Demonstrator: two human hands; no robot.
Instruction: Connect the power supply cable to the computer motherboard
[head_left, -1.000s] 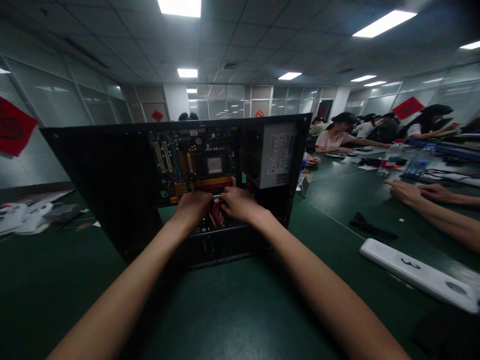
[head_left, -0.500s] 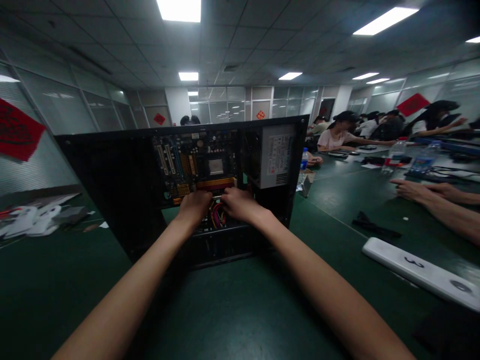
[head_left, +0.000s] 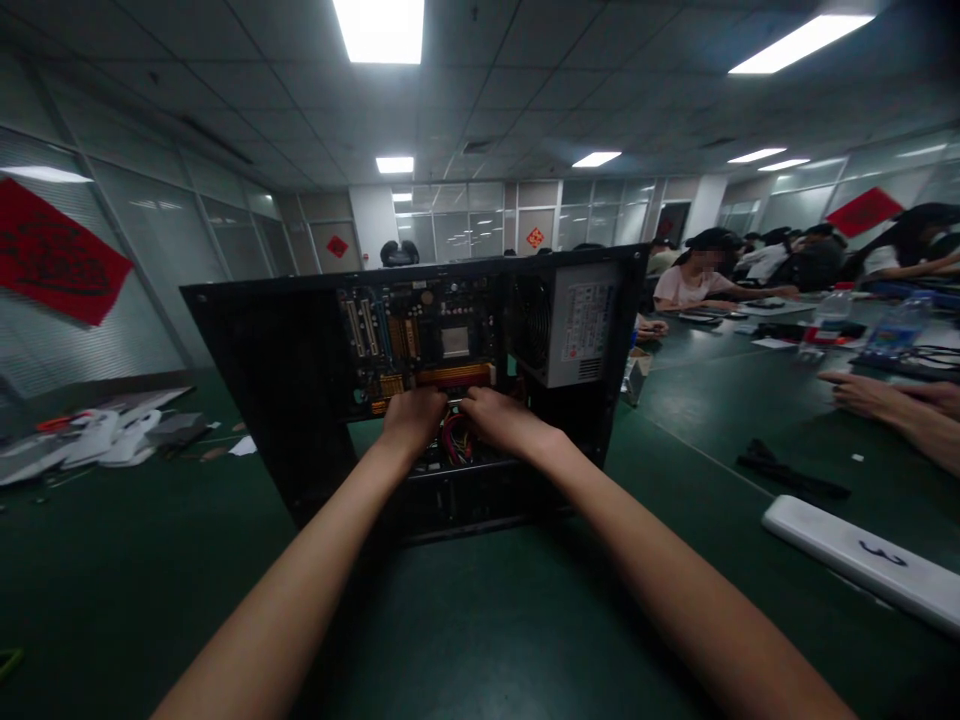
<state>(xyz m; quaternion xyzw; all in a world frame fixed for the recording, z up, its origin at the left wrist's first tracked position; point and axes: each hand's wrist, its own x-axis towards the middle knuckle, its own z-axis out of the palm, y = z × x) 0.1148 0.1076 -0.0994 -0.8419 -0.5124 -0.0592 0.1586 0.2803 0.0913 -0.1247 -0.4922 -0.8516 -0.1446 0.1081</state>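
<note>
The bunch of red and yellow wires (head_left: 456, 442) sat low inside the open computer case (head_left: 277, 400), just under the green board (head_left: 420, 345). Both hands were pushed in there, one on each side of the wires. The left hand (head_left: 411, 420) was curled with its back to me, right at the board's bottom edge. The right hand (head_left: 504, 420) was curled the same way, just beside it. Their fingers were hidden, so I could not tell if they gripped anything.

The case stood on its edge on the dark green surface (head_left: 487, 620), with the open side facing the person, which I think made the inside easy to reach. A grey power box (head_left: 579, 322) filled the top right corner. Off to the right lay a white strip (head_left: 862, 558) with a number on it, and another person's hands (head_left: 877, 395) rested on the surface.
</note>
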